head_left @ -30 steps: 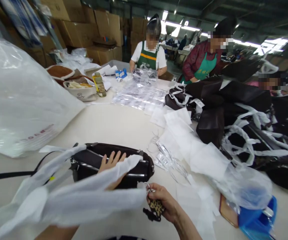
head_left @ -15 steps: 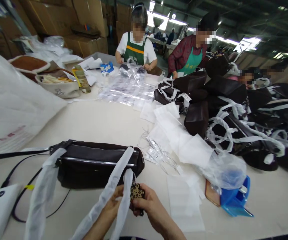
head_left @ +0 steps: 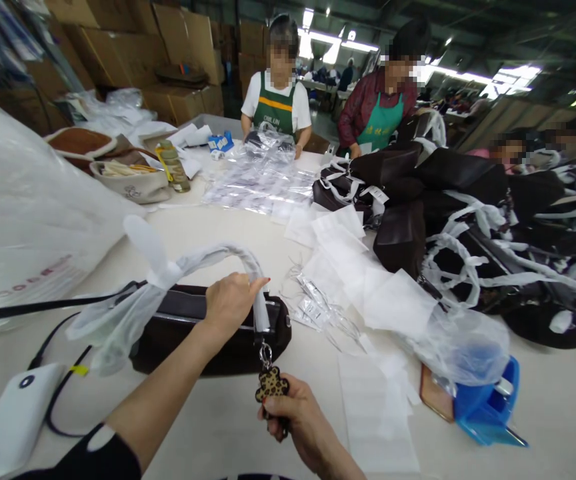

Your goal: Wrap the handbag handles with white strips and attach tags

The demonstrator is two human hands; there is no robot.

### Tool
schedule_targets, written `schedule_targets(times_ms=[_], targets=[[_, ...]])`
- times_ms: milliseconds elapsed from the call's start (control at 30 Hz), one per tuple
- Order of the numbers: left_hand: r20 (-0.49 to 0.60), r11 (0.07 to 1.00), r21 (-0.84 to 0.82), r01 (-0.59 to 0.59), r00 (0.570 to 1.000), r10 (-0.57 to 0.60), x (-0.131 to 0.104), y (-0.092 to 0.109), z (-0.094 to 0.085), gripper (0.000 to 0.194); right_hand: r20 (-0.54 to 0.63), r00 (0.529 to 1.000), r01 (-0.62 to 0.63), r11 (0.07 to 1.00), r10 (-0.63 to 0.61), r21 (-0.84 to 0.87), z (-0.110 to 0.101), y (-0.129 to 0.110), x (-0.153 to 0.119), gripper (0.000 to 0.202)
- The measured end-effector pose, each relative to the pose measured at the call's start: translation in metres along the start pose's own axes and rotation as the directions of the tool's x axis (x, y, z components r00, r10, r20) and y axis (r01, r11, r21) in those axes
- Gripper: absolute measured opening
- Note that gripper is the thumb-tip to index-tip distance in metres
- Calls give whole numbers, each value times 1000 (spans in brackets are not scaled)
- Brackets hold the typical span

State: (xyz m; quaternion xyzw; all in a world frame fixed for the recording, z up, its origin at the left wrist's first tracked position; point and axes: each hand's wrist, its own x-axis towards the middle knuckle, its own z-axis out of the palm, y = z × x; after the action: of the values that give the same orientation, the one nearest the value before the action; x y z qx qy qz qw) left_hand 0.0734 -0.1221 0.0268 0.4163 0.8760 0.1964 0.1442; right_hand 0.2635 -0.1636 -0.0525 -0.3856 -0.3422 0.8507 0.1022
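Note:
A dark brown handbag lies on its side on the table, zip facing up. Its handle, wrapped in white tissue, arches over the far side, with a loose knot of tissue at its left. My left hand is closed on the handle's right part above the bag, the thumb across the wrapping; the other fingertips are hidden. In my right hand is a leopard-print bag charm, pinched between thumb and fingers. A metal clasp joins the charm to the handle's right end.
White paper sheets and tags with strings lie to the right, beside a blue holder and a phone. Many dark bags are heaped beyond. A white power bank with a cable lies left. Two people work opposite.
My left hand has moved from beside the charm up onto the handle, which now arches over the bag's far side. My right hand still holds the charm.

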Motion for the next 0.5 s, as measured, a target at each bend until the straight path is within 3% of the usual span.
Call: schedule_targets(times_ms=[67,133,267,333,400,500], targets=[[38,1000,7,5,999,-5,-25,-11,6,49,-16,1000,-9,1000,9,29,-1,-1,0,18],[138,993,-114,24,990,-8,-56,-24,12,50,-29,999,-17,999,19,51,-3,-1,1,19],[368,932,-332,147,930,-16,-104,-39,39,46,12,1000,-11,1000,10,16,-2,3,6,26],[480,790,-542,287,877,11,-115,-37,58,44,41,999,24,997,-21,-75,2,5,9,28],[539,568,-685,457,842,-26,-120,-31,74,43,37,996,83,976,-77,-203,8,8,9,29],[601,294,-729,618,784,-158,-122,-23,85,40,-14,984,159,910,-178,-383,16,17,5,38]])
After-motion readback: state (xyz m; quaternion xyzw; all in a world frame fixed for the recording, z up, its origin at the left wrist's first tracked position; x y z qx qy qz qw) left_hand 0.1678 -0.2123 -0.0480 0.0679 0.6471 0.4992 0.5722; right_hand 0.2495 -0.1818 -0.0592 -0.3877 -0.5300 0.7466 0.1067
